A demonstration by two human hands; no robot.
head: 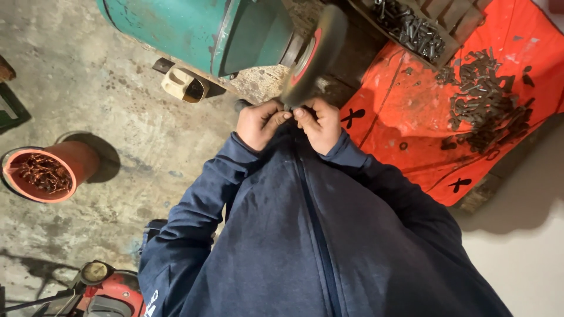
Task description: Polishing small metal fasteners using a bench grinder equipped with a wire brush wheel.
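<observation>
**Small part pressed to the spinning wheel**

Nearest us, our navy sleeves meet in front of the chest. Our left hand (pixel 258 123) and right hand (pixel 320 124) are both pinched shut on one small workpiece (pixel 289 111), mostly hidden between the fingertips, so we cannot tell its long axis or which way it points. It sits at the lower rim of the grinding wheel (pixel 311 56), which stands edge-on to us on the green motor housing (pixel 176 29). We judge the grinding step is in hand; the next move calls for a firm pinch and fingertips kept off the rim. Beyond, dark metal pieces (pixel 484 100) lie heaped on the orange sheet (pixel 399 117).
</observation>
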